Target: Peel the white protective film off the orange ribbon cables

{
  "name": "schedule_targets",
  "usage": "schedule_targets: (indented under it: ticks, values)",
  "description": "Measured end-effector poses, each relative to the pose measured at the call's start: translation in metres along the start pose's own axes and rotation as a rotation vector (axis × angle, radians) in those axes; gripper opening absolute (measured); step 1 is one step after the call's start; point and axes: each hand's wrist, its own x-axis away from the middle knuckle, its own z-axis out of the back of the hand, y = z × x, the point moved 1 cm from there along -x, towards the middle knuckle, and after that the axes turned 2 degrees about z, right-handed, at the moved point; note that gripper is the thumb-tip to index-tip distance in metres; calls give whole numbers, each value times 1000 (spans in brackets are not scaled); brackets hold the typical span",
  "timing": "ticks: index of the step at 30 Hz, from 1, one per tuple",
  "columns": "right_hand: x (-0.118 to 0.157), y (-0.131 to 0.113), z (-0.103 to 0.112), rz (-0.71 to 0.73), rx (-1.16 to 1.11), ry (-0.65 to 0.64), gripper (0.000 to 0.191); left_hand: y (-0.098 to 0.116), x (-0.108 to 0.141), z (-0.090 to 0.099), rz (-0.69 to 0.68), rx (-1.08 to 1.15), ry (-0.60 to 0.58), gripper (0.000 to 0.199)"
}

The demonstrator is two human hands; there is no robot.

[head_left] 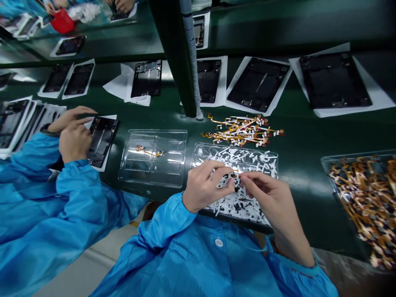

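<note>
Above a clear tray (pixel 198 150) heaped with white paper strips (pixel 238 206), both my hands meet at one small part. My left hand (pixel 208 183) pinches a flex cable (pixel 235 170), of which only an orange bit and dark pieces show between the fingers. My right hand (pixel 266 192) is closed at the same part, thumb and forefinger pressed together at its right side. Most of the cable is hidden by my fingers. Just beyond the tray lies a pile of orange and white flex cables (pixel 244 130).
A clear tray (pixel 170 173) with one flex cable (pixel 150 152) stands left. A tray (pixel 328 161) piled with cables is at right. Black device panels (pixel 262 82) on white sheets line the back, behind a post (pixel 185 82). A co-worker's hands (pixel 76 140) touch a panel (pixel 102 138).
</note>
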Motion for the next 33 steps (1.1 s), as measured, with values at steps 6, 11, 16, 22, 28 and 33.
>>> schedule_targets:
  ticks: [6, 11, 16, 22, 28, 33]
  values:
    - [-1, 2, -2, 47, 35, -18, 28, 0, 2, -4, -75, 19, -61, 16]
    - [1, 7, 0, 73, 69, -26, 28, -2, 2, -4, 59, 185, -106, 14]
    - [4, -2, -2, 140, 193, -10, 24, -3, 0, -3, 249, 400, -150, 12]
    - [9, -7, -4, 270, 353, 24, 20, -1, -2, -7, 452, 483, -156, 11]
    - [14, 0, 8, 179, 326, 88, 21, -8, -2, -4, 555, 379, -77, 11]
    - [11, 3, 12, 147, 232, 35, 25, -7, -4, -12, 596, 726, -395, 20]
